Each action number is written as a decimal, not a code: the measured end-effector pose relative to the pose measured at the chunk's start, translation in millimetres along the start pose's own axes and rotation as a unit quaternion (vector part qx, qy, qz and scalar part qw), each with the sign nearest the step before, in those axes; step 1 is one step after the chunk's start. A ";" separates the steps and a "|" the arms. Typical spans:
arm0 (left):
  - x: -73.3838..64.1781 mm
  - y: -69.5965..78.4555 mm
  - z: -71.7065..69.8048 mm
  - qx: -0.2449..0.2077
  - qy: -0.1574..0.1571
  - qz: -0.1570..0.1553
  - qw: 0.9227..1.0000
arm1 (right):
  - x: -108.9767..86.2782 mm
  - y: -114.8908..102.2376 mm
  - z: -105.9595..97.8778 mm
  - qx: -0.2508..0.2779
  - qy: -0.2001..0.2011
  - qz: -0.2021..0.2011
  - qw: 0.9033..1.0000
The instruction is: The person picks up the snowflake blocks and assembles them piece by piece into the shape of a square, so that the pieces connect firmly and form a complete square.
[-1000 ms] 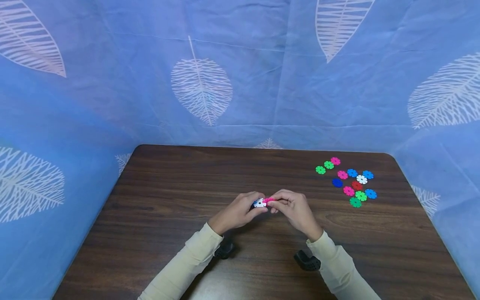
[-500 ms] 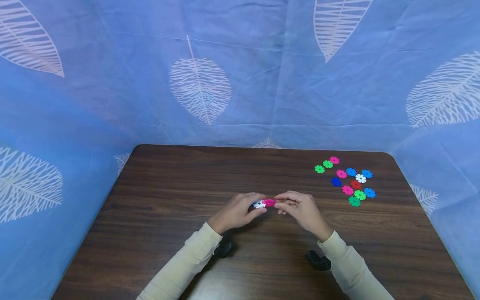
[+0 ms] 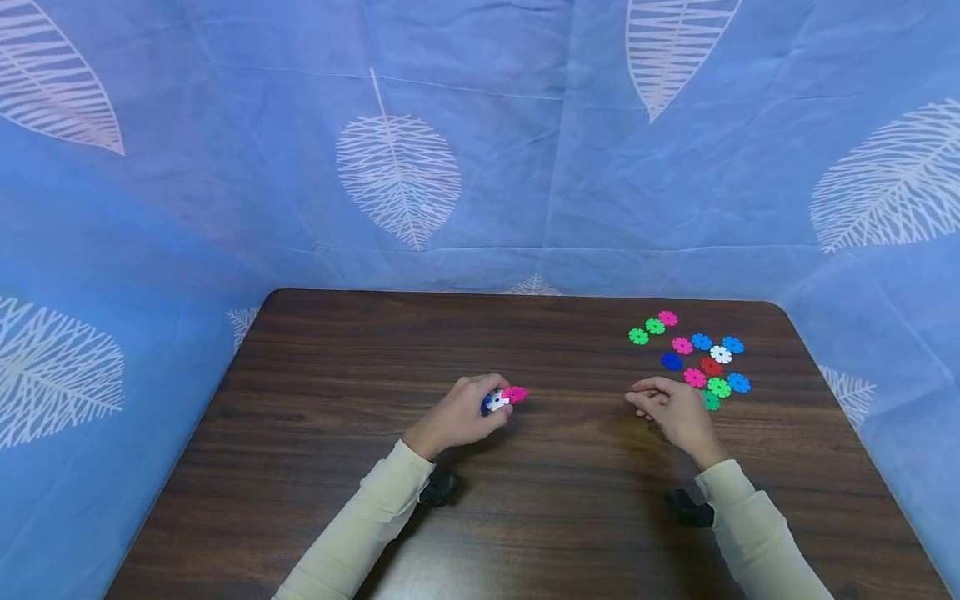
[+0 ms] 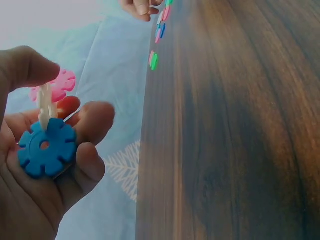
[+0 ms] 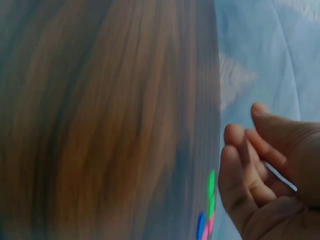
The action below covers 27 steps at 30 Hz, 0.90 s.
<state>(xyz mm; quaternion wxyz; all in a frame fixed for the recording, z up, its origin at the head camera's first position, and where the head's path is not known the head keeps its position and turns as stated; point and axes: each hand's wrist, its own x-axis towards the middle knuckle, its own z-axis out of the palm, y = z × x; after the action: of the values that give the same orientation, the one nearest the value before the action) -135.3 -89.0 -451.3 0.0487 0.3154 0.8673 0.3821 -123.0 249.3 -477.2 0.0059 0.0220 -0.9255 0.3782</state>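
Observation:
My left hand (image 3: pixel 459 415) holds a small chain of joined snowflake discs between thumb and fingers, above the middle of the table. In the left wrist view, a blue snowflake disc (image 4: pixel 47 149) lies against the fingers, a white disc (image 4: pixel 46 106) stands edge-on from it, and a pink disc (image 4: pixel 62 85) sits at the far end. My right hand (image 3: pixel 678 414) hovers near the loose discs with nothing in it. Its fingers are loosely bent, and the right wrist view shows a gap between thumb and fingertips. Part of a green disc (image 3: pixel 711 401) is hidden behind that hand.
Several loose discs in pink, green, blue, red and white, among them a white disc (image 3: pixel 721 355) and a red disc (image 3: pixel 710 367), lie flat at the right rear of the brown wooden table (image 3: pixel 337 350). A blue leaf-patterned cloth (image 3: pixel 510 183) hangs behind.
My right hand has let go of the pink disc and moved right toward the loose discs. My left hand has shifted slightly left, carrying the joined discs.

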 end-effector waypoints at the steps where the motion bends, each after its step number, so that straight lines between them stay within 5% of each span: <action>1: -0.8 -1.6 -0.3 0.001 0.003 0.000 1.000 | 1.1 4.2 -2.8 -0.006 0.004 0.011 1.000; 10: -2.6 -9.0 -10.2 0.030 0.030 -0.017 0.999 | 12.1 24.1 -26.2 -0.057 0.066 0.103 0.991; 17: 4.5 -9.1 -5.4 0.020 0.025 -0.018 0.999 | 5.4 44.3 -37.8 -0.065 0.099 0.234 0.965; 27: 5.0 -7.1 2.3 0.007 0.026 -0.015 1.000 | 1.5 60.0 -42.9 -0.093 0.071 0.243 0.963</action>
<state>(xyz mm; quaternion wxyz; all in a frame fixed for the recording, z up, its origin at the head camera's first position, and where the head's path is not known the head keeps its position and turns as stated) -142.2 -88.3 -457.1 0.0293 0.2928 0.8753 0.3837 -127.5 322.0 -488.4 -0.0181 -0.2312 -0.9311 0.2814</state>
